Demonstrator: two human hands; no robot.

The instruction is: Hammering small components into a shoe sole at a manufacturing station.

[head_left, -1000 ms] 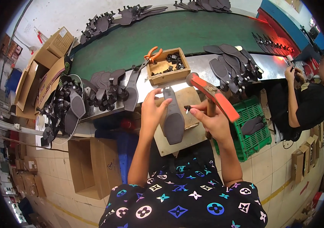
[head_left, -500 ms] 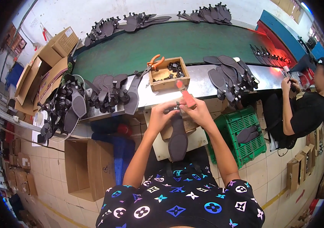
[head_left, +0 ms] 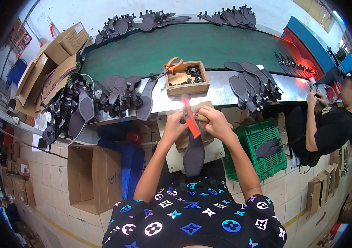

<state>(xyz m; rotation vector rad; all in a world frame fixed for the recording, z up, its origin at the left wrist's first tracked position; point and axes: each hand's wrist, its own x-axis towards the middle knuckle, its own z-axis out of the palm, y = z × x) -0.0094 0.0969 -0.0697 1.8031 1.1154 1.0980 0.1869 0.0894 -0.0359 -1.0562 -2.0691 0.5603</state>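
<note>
A dark grey shoe sole (head_left: 193, 156) lies lengthwise in front of me on a block over a pale board (head_left: 172, 159), its wide end toward my body. My left hand (head_left: 175, 126) is closed at the sole's far, narrow end; the fingertips are partly hidden behind the hammer. My right hand (head_left: 215, 124) grips the wooden handle of a hammer with a red head (head_left: 191, 120). That head is over the sole's far end, slightly blurred; whether it touches cannot be told. Just beyond, a wooden box (head_left: 188, 89) holds small black parts.
Orange-handled pliers (head_left: 172, 66) rest against the box. Piles of soles (head_left: 120, 93) flank it along the metal bench edge, with a green belt (head_left: 151, 53) behind. A green crate (head_left: 262, 165) stands at right, an open carton (head_left: 86, 177) at left. A co-worker (head_left: 329, 124) sits at right.
My right hand has shifted its hold to the hammer's handle, and the red head has swung left and nearer, over the sole's end. My left hand stays by that end.
</note>
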